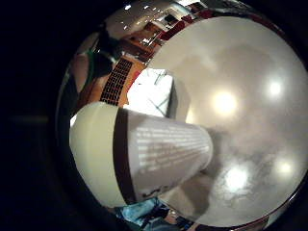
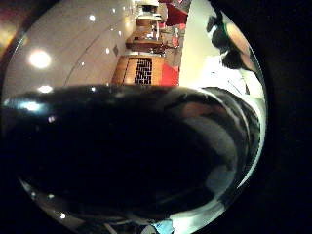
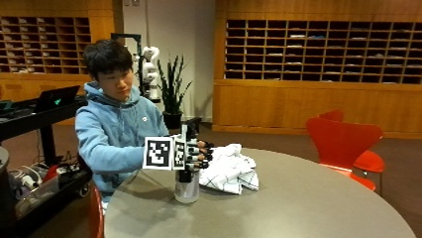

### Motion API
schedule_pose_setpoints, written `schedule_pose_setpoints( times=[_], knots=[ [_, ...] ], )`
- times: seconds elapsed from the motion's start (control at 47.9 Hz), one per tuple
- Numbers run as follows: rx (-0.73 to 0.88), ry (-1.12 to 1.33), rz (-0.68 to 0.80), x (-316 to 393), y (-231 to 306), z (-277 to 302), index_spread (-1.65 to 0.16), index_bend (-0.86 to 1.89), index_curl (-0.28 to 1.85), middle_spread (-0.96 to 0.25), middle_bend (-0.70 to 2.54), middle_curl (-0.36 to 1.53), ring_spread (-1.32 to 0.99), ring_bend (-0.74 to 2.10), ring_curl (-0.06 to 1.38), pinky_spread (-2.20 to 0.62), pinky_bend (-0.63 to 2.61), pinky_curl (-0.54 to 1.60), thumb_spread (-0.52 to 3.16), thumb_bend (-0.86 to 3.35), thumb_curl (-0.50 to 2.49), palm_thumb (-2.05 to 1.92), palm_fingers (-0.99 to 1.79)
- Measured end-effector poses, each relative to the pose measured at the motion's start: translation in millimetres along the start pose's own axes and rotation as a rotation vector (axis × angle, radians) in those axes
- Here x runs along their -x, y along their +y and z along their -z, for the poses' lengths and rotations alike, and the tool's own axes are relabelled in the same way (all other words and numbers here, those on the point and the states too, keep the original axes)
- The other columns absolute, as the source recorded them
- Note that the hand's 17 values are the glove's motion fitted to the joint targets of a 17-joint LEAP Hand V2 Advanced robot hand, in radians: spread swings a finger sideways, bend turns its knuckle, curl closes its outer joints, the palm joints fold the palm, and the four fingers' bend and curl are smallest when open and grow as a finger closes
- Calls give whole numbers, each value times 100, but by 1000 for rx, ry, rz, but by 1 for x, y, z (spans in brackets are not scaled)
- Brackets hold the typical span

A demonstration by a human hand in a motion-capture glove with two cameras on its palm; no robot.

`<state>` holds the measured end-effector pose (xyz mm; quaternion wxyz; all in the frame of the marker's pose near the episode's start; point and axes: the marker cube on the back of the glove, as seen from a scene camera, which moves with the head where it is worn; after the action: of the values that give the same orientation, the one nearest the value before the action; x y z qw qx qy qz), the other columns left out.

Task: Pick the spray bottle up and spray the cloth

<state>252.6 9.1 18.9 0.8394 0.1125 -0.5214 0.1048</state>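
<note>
Nearest, the round table (image 3: 296,203) carries the spray bottle (image 3: 186,187). Gloved right hand (image 3: 196,154) grips its neck. White cloth (image 3: 227,168) lies just beside it.

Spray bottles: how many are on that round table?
1. The spray bottle stands upright near the table's front edge, gripped by the gloved right hand, beside the white cloth. The cloth could hide something behind it.

A white cloth (image 3: 227,168) with thin dark check lines, a pale bottle (image 3: 186,187) with a brown-banded label, a grey table (image 3: 296,208).
</note>
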Motion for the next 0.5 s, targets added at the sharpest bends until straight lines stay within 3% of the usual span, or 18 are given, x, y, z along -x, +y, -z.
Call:
schedule_pose_setpoints(
  times=[0.23,0.501],
  knots=[
    [-56,-12,2,7,-9,-14,-25,19,29,-14,47,44,-16,51,40,-1,16,31,71,-1,54,92,122],
    [-164,96,-31,20,-23,-34,-23,37,43,-13,55,49,-19,49,42,-14,21,33,40,-3,64,96,137]
  ],
)
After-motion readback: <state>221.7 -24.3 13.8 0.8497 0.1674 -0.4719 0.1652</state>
